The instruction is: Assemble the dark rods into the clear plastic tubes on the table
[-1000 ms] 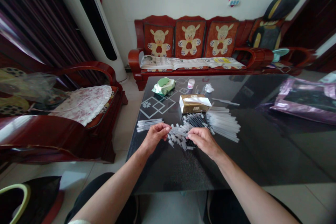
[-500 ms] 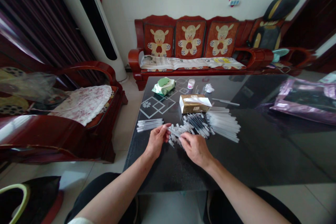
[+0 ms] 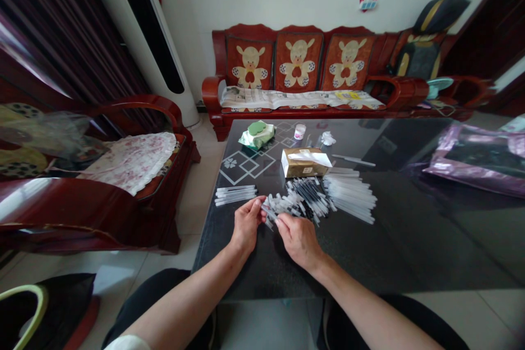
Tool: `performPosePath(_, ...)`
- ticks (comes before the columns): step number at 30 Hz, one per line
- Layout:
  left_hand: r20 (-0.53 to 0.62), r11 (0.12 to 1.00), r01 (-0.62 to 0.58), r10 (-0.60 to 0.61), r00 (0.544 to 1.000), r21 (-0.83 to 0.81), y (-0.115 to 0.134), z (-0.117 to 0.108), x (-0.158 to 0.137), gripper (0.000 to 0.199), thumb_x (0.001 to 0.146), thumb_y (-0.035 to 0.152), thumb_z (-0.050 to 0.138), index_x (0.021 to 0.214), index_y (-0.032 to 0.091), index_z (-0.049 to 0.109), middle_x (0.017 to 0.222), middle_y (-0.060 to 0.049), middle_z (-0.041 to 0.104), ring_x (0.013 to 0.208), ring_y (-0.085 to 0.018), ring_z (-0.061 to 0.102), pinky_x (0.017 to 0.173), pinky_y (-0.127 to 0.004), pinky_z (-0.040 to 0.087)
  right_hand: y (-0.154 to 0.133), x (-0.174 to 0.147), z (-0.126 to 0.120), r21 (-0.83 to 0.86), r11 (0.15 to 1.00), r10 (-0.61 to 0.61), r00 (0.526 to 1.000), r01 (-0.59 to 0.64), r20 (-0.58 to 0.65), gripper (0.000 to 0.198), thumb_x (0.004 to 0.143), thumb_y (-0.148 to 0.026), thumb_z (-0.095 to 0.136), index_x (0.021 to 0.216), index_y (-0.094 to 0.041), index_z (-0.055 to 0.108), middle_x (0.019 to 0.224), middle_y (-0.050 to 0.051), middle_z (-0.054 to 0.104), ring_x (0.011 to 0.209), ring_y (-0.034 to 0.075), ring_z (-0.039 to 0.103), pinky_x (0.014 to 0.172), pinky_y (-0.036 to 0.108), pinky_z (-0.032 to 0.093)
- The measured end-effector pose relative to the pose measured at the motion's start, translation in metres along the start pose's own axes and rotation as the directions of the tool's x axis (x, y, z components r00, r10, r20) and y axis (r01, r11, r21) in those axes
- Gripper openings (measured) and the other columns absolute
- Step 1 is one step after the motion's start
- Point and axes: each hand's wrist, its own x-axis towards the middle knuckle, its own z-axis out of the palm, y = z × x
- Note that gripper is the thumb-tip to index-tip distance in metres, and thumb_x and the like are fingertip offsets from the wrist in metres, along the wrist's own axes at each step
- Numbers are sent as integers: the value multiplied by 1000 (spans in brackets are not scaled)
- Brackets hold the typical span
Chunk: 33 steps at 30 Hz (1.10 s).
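My left hand point(image 3: 246, 225) pinches one end of a whitish pen point(image 3: 269, 213), and the fingers of my right hand point(image 3: 300, 239) close on its other end. Just beyond it lies a heap of short white pen caps point(image 3: 286, 204). Thin black pen refills point(image 3: 308, 192) are spread to the right of the caps. Farther right, many translucent pen barrels point(image 3: 351, 194) lie fanned out. A short row of white pens point(image 3: 235, 194) rests left of my left hand. My fingers hide parts of the held pen.
Behind the pen parts stands a gold tissue box point(image 3: 305, 163) on the dark glossy table point(image 3: 279, 279). Farther back are green wipes point(image 3: 257, 135), a small white tub point(image 3: 299, 131) and crumpled tissue point(image 3: 327, 138). A purple-edged plastic package point(image 3: 476, 158) lies at right.
My right hand has moved slightly left and down, closer to my left hand. The pen between them is now tilted more steeply, and less of it shows.
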Motion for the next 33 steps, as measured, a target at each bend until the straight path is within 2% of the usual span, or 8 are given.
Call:
performPosePath(10,-26,999,-26,27,999,40,-2,1,-5,43,70,42,72,96,8,70,55,1,58,48,-8,48,50,-20,39,1,2,4,496,847,180,981,-189,67,36,88,-35,43,64,-16,62,53,1,52,54,15,47,54,26,32)
performPosePath(16,-25,992,-20,23,999,123,-6,0,-1,48,71,45,71,101,8,69,55,0,58,47,-7,49,48,-19,40,6,1,8,547,797,253,964,-255,80,37,86,-36,45,70,-13,69,55,0,54,55,14,47,55,25,33)
performPosePath(20,88,971,22,-44,995,240,0,-7,8,47,72,46,69,99,9,70,61,-3,62,52,-11,55,51,-22,45,21,8,0,526,792,266,950,-312,163,35,84,-37,48,70,-14,70,49,-3,44,49,11,40,50,24,28)
performPosePath(23,212,915,-41,-50,976,402,10,-15,15,42,76,45,67,97,10,72,79,-9,69,67,-16,63,62,-27,51,34,13,-11,525,769,257,929,-364,267,34,83,-39,50,71,-13,70,45,-5,37,45,9,34,46,23,24)
performPosePath(25,342,824,-199,7,940,530,18,-17,17,37,78,42,66,99,14,73,91,-10,71,82,-20,64,74,-31,51,40,14,-16,519,764,244,917,-382,316,35,82,-40,51,72,-13,70,44,-6,35,44,9,31,45,22,23)
performPosePath(28,577,582,-510,85,812,633,27,-14,14,27,80,36,66,101,21,74,100,-8,71,95,-22,62,87,-32,46,43,13,-16,507,777,220,916,-373,336,35,83,-40,52,71,-12,70,45,-5,37,45,8,34,46,22,24)
performPosePath(31,725,469,-648,23,688,600,32,-11,10,22,85,30,61,101,23,73,95,-5,71,90,-18,63,84,-27,46,43,12,-14,495,789,202,915,-363,349,34,82,-40,54,69,-13,69,46,-5,41,46,8,38,46,21,27)
performPosePath(33,761,398,-692,-24,648,602,37,-14,12,21,87,28,58,100,22,73,92,-5,71,87,-17,63,81,-25,46,43,12,-15,492,795,201,920,-354,337,36,83,-42,54,65,-14,66,46,-4,44,44,8,39,45,21,27)
